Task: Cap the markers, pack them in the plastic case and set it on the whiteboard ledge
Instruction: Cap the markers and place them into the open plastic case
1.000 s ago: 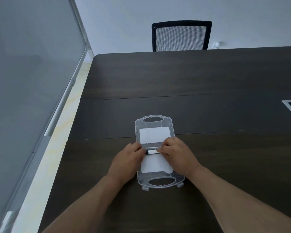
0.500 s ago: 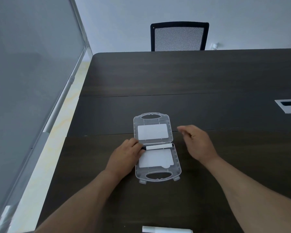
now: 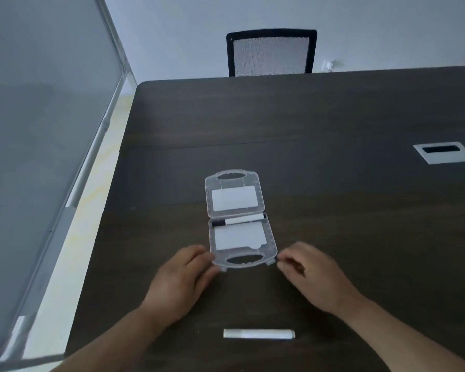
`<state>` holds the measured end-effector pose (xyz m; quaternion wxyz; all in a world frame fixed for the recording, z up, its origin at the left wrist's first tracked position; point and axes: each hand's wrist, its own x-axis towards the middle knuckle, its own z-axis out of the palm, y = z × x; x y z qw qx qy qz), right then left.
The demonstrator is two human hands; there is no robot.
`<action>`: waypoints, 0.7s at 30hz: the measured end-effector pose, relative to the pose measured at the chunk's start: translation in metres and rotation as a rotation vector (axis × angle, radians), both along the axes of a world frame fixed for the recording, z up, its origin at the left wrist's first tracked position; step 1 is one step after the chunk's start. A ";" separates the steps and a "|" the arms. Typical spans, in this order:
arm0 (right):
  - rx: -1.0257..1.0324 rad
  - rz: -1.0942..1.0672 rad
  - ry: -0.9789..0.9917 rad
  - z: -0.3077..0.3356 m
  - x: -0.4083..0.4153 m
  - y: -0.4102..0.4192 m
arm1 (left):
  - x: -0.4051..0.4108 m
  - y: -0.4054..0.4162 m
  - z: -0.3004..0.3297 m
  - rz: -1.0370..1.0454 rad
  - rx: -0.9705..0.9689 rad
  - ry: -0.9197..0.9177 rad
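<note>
A clear plastic case lies open and flat on the dark table, its lid half away from me. One white marker with a black cap lies across the near half, beside the hinge. My left hand holds the case's near left corner with its fingertips. At the near right corner, by a latch tab, my right hand pinches the edge. A second white marker lies loose on the table close to me, between my forearms.
A large grey board with a metal frame and rail stands along the table's left side. A black mesh chair is at the far edge. A silver cable port sits in the tabletop at right.
Both hands let go of the marker, which now lies in the case, and came back to the case's near corners. The view tilted down, showing the loose marker.
</note>
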<state>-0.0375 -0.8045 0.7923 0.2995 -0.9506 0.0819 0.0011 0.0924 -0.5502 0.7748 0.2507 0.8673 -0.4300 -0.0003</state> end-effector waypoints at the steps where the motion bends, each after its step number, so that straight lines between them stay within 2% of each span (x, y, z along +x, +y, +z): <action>1: 0.001 0.091 0.061 -0.002 -0.017 0.009 | -0.015 0.012 -0.003 -0.042 -0.014 0.025; 4: -0.035 0.283 0.154 -0.014 -0.053 0.029 | -0.052 0.035 -0.021 -0.158 -0.035 0.042; 7: -0.081 0.350 0.173 -0.029 -0.071 0.043 | -0.077 0.043 -0.037 -0.229 -0.001 0.069; 16: -0.220 0.333 0.029 -0.033 -0.070 0.054 | -0.083 0.020 -0.046 -0.255 0.060 0.038; 21: -0.312 0.363 -0.124 -0.011 -0.053 0.039 | -0.061 0.014 -0.020 -0.349 0.003 -0.097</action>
